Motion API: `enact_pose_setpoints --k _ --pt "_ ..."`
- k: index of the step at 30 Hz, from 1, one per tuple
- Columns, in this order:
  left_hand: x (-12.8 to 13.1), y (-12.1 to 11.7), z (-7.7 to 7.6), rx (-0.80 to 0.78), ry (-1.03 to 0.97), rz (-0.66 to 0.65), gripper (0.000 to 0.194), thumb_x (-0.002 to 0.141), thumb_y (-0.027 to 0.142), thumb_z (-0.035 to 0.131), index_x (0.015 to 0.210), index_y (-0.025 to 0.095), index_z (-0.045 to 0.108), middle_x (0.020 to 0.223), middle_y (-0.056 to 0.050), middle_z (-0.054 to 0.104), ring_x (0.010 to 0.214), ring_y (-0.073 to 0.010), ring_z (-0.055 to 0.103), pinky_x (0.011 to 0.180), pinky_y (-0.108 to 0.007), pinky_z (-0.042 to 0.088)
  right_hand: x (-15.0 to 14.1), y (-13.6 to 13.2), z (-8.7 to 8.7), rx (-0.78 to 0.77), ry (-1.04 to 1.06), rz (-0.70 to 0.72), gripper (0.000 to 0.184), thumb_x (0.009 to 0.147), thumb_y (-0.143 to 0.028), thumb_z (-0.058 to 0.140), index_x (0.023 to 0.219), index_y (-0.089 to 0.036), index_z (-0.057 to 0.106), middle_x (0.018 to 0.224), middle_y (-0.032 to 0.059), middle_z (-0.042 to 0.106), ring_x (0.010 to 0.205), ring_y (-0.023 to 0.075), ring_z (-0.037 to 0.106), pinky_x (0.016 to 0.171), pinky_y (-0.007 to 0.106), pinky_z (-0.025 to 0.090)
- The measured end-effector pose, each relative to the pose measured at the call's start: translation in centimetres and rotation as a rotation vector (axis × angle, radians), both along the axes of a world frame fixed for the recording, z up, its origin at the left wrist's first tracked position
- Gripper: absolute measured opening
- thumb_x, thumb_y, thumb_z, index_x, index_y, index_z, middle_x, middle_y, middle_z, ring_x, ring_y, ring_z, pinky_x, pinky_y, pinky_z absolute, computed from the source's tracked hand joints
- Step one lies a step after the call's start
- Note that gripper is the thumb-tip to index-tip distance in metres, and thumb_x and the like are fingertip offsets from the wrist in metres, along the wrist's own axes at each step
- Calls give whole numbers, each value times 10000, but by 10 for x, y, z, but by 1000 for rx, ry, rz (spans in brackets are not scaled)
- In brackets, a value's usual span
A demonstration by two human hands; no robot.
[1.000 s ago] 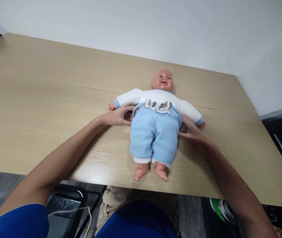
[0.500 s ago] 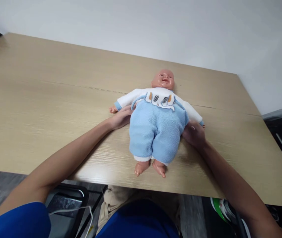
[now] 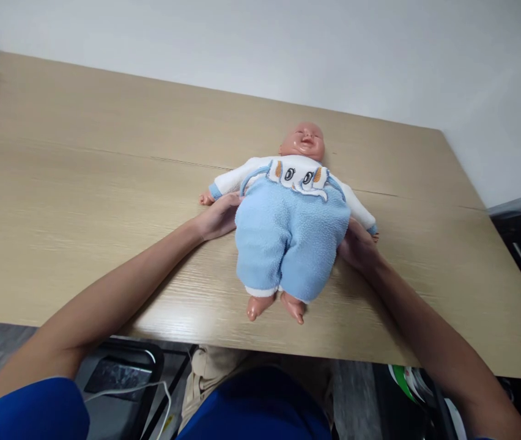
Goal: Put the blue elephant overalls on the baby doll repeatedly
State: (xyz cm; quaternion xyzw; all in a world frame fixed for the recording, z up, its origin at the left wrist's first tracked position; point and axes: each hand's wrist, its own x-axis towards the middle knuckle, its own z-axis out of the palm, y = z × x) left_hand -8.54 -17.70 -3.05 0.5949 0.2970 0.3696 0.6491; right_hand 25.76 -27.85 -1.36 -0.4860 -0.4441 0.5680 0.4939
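Note:
A baby doll (image 3: 290, 238) lies on its back on the table, head away from me and feet toward me. It wears a white top and light blue fleece trousers with an elephant face on the bib. My left hand (image 3: 219, 215) grips its side at the waist, with fingertips tucked behind the blue cloth. On the opposite side, my right hand (image 3: 359, 244) holds the doll at the hip, its fingers mostly hidden beneath the trousers. The doll's arms spread out to both sides, just beyond my hands.
The wooden table (image 3: 104, 201) reaches back to a white wall (image 3: 260, 49). Below its front edge at left is a dark tray-like object (image 3: 120, 379) with a white cable (image 3: 166, 400). Dark items and a green-and-white object (image 3: 405, 382) are under the right side.
Both hands stay at the doll's sides. The trousers look slightly wider and fuller at the hips, and the feet sit a little higher in view. The camera view has shifted slightly.

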Motion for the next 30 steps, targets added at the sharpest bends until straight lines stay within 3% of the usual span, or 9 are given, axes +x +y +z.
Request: enact_pose_setpoints --k 3,7,12,15,18,22,27,30 --pt "4 1 -4 -144 -67 -31 504 945 614 848 894 256 498 801 -6 537 804 -209 598 760 -405 515 -2 2 -2 18 7 -21 478 909 -784 846 1050 -345 721 1115 61 882 1312 386 815 1041 557 740" --pt "10 3 -14 -112 -88 23 443 984 559 850 970 250 533 877 11 606 915 -182 620 818 -359 513 -3 2 -9 45 -57 -78 477 972 -763 841 1112 -322 724 1158 72 868 1290 354 812 1029 481 725" --pt "11 8 -26 -34 -75 150 583 968 745 893 1082 242 621 907 -1 687 904 -226 692 802 -367 568 -5 5 -15 132 -5 -101 431 979 -731 844 1132 -346 728 1165 61 840 1333 370 768 1092 549 702" --pt "10 12 -26 6 -73 164 598 954 770 913 1096 243 669 920 -21 705 883 -236 690 785 -364 561 -3 11 -19 174 34 -137 349 951 -642 861 1038 -340 710 1029 45 775 1191 353 751 1095 540 679" --pt "7 14 -22 -10 -89 136 594 884 717 995 1088 242 703 943 -25 697 858 -215 649 758 -336 528 5 13 -23 203 -7 -180 313 904 -562 852 919 -327 646 885 18 639 942 299 656 968 489 650" --pt "1 16 -13 78 -38 113 608 838 714 1034 1090 228 770 947 -12 676 833 -185 595 743 -309 475 15 9 -19 219 -144 -145 269 914 -545 800 906 -302 684 866 19 585 848 272 557 846 445 551" --pt "-1 16 12 331 94 119 588 940 772 955 1008 214 780 985 -44 701 888 -201 601 789 -334 477 13 3 13 292 -380 -29 372 996 -585 811 847 -280 659 867 9 570 855 244 521 845 405 484" --pt "5 18 29 402 133 89 580 1001 776 903 967 221 737 947 -36 635 862 -196 558 764 -340 446 1 10 27 328 -386 -59 395 1014 -615 844 899 -290 651 894 -4 556 849 224 496 817 370 477"
